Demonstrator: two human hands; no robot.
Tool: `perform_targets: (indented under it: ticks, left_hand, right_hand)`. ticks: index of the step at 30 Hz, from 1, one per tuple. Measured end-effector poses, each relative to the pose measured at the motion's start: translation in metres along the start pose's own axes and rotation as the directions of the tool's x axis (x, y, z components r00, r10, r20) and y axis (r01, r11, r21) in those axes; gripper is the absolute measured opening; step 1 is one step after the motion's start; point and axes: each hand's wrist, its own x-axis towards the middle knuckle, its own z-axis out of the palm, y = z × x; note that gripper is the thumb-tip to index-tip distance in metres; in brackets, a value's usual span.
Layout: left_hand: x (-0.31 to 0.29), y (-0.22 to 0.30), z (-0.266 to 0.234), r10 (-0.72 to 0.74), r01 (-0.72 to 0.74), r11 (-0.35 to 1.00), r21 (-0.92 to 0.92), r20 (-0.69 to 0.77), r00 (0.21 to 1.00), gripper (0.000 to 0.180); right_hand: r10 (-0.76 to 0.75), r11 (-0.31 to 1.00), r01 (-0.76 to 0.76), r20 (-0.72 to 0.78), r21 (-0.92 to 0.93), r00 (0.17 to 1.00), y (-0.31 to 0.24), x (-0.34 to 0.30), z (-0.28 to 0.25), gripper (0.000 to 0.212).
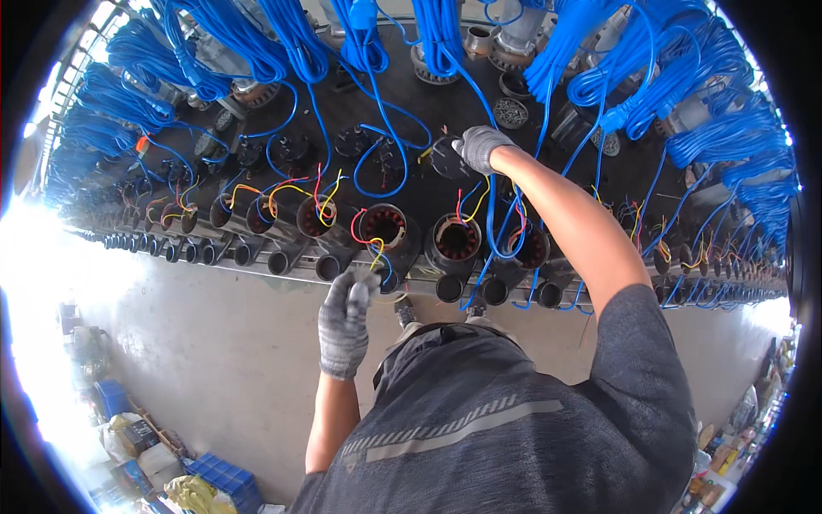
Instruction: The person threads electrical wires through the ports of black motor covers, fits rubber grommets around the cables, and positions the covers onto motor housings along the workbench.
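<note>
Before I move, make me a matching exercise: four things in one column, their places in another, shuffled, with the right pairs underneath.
Column one
1. Right hand
2. Left hand
3. Crate
4. Coiled cables

Column two
A. Among the clutter at the picture's lower left
B. Along the far side of the bench
C. At a dark round cap
D. By the bench's near edge

Right pairs: 1-C, 2-D, 3-A, 4-B.
</note>
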Motion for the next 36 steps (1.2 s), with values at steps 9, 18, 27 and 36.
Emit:
perform_targets:
  ticks: [9,18,27,36]
  left_hand:
    - [-0.019,-0.025,-0.012,-0.108,0.118,0.983,0.144,-0.077,0.991,0.039]
    - [0.006,-0.002,0.046,-0.075,0.048,0.988,0.15,0.178,0.981,0.036]
    - [0.033,0.007,0.162,-0.1,-0.21,0.891,0.402,0.627,0.773,0.025]
    - [0.079,0.023,0.222,0.277,-0.51,0.817,0.269,0.593,0.756,0.015]
  right_hand:
    - [0.045,0.807,-0.077,0.069,0.585,0.997,0.028,0.012,0.005,0.037]
    - [0.177,0.466,0.286,-0.404,0.837,0.897,0.1,-0.162,-0.022,0.018]
    - [0.16,-0.114,0.31,-0.291,0.944,0.943,0.083,-0.143,0.047,0.044]
    - [0.209,-0.079,0.216,-0.196,0.973,0.958,0.096,-0.32,0.048,0.034]
